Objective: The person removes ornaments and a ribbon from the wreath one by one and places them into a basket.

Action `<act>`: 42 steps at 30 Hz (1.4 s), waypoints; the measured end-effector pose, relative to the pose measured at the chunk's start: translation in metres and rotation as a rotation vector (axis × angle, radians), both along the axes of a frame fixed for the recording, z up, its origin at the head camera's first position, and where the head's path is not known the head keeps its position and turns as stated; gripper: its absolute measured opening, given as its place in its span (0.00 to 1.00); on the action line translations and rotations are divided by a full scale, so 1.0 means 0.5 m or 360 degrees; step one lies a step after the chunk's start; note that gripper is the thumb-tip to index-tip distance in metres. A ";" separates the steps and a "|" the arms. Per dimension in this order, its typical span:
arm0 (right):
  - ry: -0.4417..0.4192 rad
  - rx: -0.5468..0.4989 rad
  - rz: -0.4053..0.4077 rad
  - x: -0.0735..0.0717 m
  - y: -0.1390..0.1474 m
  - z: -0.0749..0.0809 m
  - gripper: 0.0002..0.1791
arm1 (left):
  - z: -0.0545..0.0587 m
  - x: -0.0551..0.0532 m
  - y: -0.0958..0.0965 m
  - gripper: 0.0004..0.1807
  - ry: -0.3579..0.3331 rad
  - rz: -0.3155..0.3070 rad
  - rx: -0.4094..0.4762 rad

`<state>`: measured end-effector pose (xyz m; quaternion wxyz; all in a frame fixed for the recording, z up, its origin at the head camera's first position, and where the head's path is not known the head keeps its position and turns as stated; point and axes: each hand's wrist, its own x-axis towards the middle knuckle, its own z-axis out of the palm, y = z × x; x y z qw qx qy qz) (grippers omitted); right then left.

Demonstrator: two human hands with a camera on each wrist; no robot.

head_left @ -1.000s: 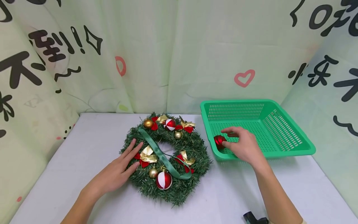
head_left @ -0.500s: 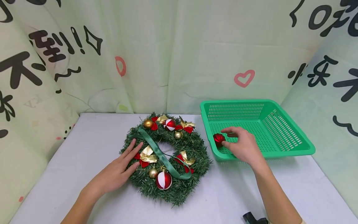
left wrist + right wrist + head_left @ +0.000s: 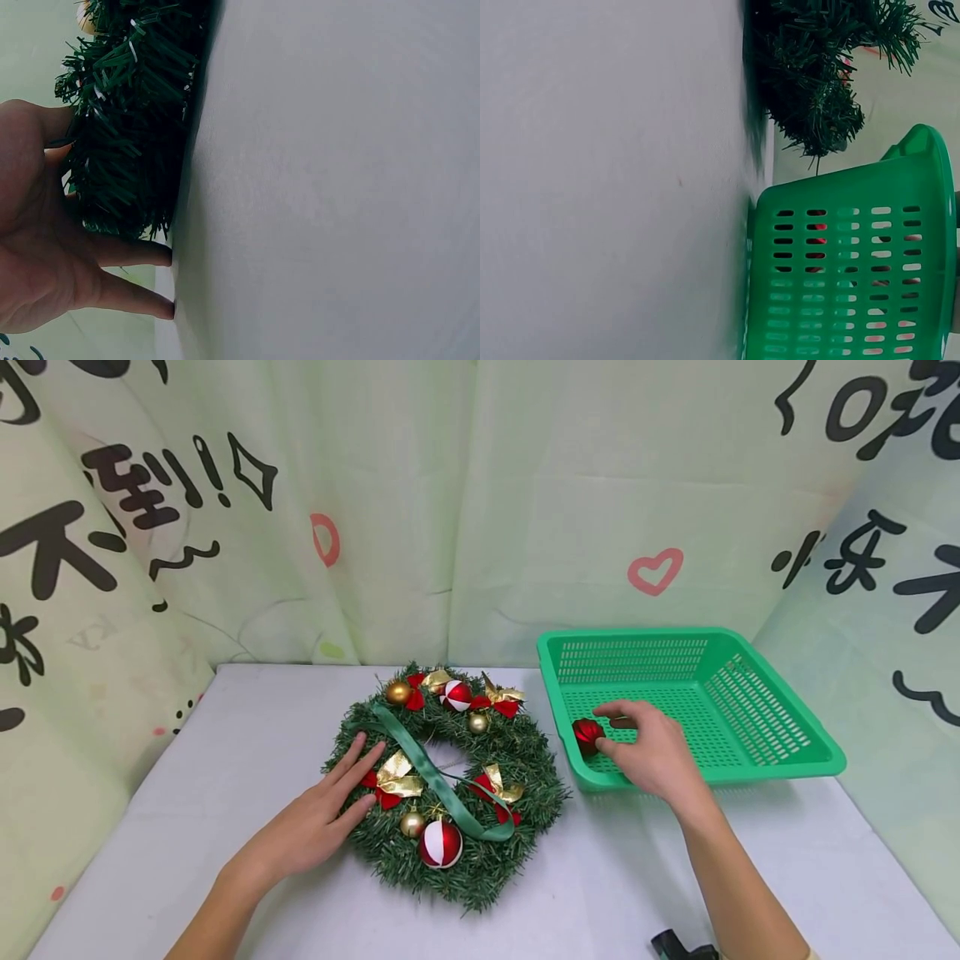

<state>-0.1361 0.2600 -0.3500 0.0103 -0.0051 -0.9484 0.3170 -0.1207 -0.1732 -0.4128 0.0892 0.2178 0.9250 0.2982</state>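
In the head view a green Christmas wreath (image 3: 468, 877) lies on the white table, dressed with red-and-gold bows, gold balls, red-and-white balls and a loose green ribbon (image 3: 432, 774). My left hand (image 3: 318, 822) rests spread on its left side; the left wrist view has two fingertips down at the tabletop beside the wreath (image 3: 131, 142). My right hand (image 3: 652, 747) reaches into the green basket (image 3: 787, 770), thumb and fingers parted beside a red ball ornament (image 3: 588, 737). That ball sits in the basket's near left corner, close to the thumb tip. Contact is unclear.
Slotted basket wall (image 3: 840, 277) stands close to the wreath's right side. A black object (image 3: 682, 946) lies at the table's near edge, by the right forearm. A pale printed curtain (image 3: 480, 527) encloses the table's back and sides.
The red ball has shifted slightly left and away from me inside the basket. Both hands and the wreath keep their places.
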 end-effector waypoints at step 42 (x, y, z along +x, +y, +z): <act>0.0234 -0.0252 0.0019 0.036 -0.038 0.030 0.21 | -0.003 0.001 0.000 0.36 -0.0003 0.0002 -0.0005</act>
